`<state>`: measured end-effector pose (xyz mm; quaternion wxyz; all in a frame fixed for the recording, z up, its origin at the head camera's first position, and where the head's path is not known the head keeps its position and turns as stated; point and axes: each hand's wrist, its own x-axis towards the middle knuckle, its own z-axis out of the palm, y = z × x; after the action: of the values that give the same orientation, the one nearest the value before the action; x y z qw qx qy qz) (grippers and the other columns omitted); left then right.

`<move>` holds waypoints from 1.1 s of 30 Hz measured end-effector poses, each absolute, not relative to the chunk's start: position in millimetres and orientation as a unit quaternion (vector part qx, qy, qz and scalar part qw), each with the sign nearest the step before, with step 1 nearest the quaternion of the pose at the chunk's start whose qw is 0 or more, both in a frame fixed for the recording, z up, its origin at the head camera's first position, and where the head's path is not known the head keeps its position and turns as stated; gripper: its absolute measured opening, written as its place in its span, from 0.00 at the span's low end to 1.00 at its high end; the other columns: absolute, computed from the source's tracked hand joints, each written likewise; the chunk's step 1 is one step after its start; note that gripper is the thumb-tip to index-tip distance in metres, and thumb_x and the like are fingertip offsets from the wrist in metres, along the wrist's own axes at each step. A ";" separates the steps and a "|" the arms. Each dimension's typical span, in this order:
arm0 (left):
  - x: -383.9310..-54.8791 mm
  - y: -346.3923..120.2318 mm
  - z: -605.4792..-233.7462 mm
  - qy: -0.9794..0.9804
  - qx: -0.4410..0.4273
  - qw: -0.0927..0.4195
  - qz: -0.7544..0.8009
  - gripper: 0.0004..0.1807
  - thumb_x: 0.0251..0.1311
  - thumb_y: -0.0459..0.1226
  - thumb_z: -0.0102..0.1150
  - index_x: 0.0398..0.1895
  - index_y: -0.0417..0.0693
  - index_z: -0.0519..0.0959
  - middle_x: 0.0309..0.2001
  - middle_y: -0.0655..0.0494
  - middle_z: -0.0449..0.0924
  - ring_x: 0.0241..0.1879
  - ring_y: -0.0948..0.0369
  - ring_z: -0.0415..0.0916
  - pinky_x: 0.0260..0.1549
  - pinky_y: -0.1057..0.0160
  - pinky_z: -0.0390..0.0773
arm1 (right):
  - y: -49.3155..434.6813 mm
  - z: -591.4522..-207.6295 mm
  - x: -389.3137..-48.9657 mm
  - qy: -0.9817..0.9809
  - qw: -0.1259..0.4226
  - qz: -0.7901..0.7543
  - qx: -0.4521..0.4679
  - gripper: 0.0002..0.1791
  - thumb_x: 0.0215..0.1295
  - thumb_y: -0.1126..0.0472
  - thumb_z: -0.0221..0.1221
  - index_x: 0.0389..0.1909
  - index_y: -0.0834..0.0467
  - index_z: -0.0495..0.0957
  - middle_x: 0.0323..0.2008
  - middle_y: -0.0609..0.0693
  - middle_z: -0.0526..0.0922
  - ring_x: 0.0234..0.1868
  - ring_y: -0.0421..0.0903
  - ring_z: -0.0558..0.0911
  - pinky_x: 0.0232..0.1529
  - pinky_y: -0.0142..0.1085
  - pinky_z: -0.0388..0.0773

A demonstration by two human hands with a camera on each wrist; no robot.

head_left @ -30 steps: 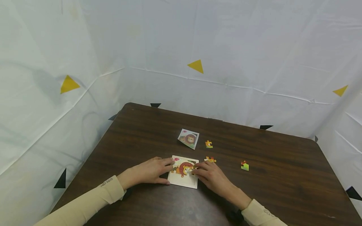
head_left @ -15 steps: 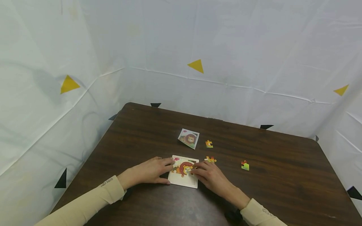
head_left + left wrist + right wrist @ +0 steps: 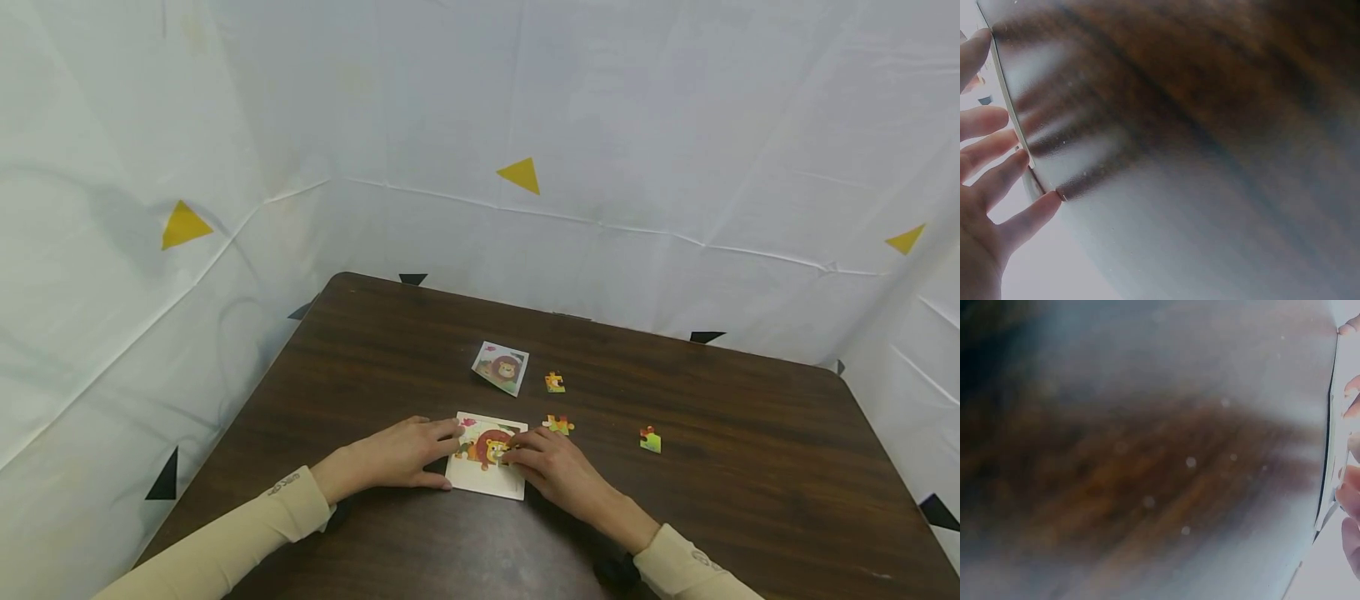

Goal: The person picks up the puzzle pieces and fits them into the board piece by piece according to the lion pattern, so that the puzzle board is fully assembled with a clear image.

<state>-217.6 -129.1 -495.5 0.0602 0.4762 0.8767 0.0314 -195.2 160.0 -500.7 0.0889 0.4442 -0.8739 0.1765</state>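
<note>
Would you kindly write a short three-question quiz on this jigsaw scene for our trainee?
1. How many loose jigsaw pieces lie on the table off the puzzle board?
2. True or false: in the head view, the lion picture card lies farther away than the puzzle board.
3. Where are the left hand and the right hand in relation to the puzzle board?

Key:
1. Three.
2. True.
3. The left hand is at its left edge; the right hand's fingertips are over its right side.
</note>
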 end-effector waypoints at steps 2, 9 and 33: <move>-217.5 -129.2 -495.6 0.876 0.477 0.058 0.031 0.33 0.61 0.61 0.54 0.62 0.51 0.73 0.65 0.51 0.68 0.60 0.59 0.71 0.57 0.50 0.72 | 159.4 -500.3 -195.1 -0.875 0.083 0.175 0.443 0.13 0.57 0.64 0.68 0.44 0.51 0.84 0.46 0.48 0.82 0.47 0.45 0.76 0.48 0.45 0.76; -217.3 -129.6 -495.4 0.875 0.480 0.055 0.030 0.33 0.61 0.60 0.54 0.62 0.51 0.73 0.65 0.51 0.68 0.60 0.59 0.71 0.57 0.51 0.72 | 157.6 -499.7 -195.1 -0.875 0.077 0.170 0.447 0.12 0.57 0.64 0.68 0.43 0.52 0.85 0.46 0.48 0.82 0.45 0.43 0.76 0.46 0.42 0.77; -217.0 -129.4 -493.5 0.874 0.483 0.052 0.031 0.32 0.62 0.61 0.53 0.61 0.51 0.73 0.64 0.51 0.69 0.59 0.59 0.71 0.56 0.51 0.73 | 153.8 -498.8 -195.8 -0.879 0.076 0.161 0.442 0.12 0.57 0.64 0.68 0.43 0.51 0.85 0.45 0.47 0.82 0.44 0.44 0.77 0.45 0.41 0.76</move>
<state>-217.0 -129.4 -493.5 0.0515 0.4827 0.8737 0.0306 -195.8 153.8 -498.8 0.0765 0.4425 -0.8789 0.1607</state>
